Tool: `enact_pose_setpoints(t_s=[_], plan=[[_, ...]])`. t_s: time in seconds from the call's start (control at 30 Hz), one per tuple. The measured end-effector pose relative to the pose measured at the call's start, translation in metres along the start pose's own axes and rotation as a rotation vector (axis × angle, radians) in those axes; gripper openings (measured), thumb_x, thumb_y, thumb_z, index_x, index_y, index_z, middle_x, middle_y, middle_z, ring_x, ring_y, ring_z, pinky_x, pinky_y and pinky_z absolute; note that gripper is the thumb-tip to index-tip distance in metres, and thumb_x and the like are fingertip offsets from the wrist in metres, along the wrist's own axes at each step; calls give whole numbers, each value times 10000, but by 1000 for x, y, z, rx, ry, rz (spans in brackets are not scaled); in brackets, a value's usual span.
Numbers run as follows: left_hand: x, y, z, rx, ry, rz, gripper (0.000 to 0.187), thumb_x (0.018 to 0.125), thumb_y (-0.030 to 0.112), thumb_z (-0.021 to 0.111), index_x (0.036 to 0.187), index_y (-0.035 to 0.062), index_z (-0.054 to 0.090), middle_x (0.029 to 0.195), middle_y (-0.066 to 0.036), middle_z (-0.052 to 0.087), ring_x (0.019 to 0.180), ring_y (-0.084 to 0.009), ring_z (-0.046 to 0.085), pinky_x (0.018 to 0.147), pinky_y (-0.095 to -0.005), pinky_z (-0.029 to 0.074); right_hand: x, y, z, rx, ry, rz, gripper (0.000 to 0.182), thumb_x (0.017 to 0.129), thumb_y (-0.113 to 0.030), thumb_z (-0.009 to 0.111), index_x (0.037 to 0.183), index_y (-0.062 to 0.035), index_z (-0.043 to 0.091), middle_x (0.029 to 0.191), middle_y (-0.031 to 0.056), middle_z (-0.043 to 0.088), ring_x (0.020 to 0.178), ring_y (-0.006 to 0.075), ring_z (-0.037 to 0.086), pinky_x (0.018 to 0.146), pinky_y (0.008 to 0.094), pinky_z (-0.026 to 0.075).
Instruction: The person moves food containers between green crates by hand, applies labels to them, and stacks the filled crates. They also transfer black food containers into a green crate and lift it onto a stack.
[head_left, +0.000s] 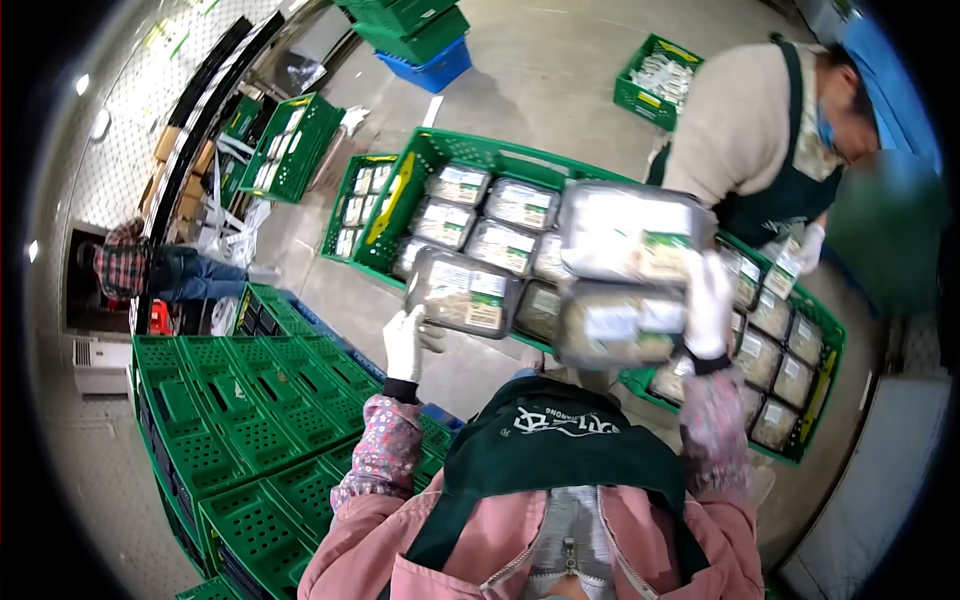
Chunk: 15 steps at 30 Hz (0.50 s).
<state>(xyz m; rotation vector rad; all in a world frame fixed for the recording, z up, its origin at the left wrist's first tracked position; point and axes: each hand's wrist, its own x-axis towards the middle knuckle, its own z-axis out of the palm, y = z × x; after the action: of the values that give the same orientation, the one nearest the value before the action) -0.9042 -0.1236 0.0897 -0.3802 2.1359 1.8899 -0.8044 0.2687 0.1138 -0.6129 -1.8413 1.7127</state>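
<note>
My left hand (pixel 408 342), in a white glove, grips the near left corner of a black plastic food tray (pixel 463 292) with a clear lid and labels. The tray is held tilted over the edge of a green crate (pixel 470 143). My right hand (pixel 708 300), also gloved and blurred by motion, is closed on the right edges of two more packed trays, an upper tray (pixel 632 232) and a lower tray (pixel 620 325). Rows of similar labelled trays (pixel 522 203) lie in the crate beneath. My right fingers are partly hidden.
At the right, a co-worker (pixel 740 140) in a dark apron holds a pack over another green crate (pixel 830 400) of trays. Green crates (pixel 240 420) are stacked at my left. More crates stand behind, including a blue crate (pixel 430 68). Another person (pixel 175 270) is at far left.
</note>
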Motion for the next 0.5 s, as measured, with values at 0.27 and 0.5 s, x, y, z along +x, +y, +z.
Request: enact_pose_setpoints(t_s=[0.27, 0.5], plan=[[54, -16, -78, -51, 38, -126, 251, 875, 223, 515, 870, -25, 552, 563, -149, 575, 330, -187, 474, 320, -264, 383, 109, 205, 234, -551, -101, 93, 357, 828, -349, 588, 749, 0, 572, 667, 119, 579, 602, 188, 565, 552, 332, 429], [99, -19, -76, 20, -103, -232, 275, 858, 233, 522, 828, -37, 563, 538, -114, 557, 301, -160, 413, 293, -261, 330, 81, 235, 172, -212, -267, 260, 219, 859, -235, 562, 956, -38, 566, 653, 45, 539, 464, 148, 502, 434, 282, 408]])
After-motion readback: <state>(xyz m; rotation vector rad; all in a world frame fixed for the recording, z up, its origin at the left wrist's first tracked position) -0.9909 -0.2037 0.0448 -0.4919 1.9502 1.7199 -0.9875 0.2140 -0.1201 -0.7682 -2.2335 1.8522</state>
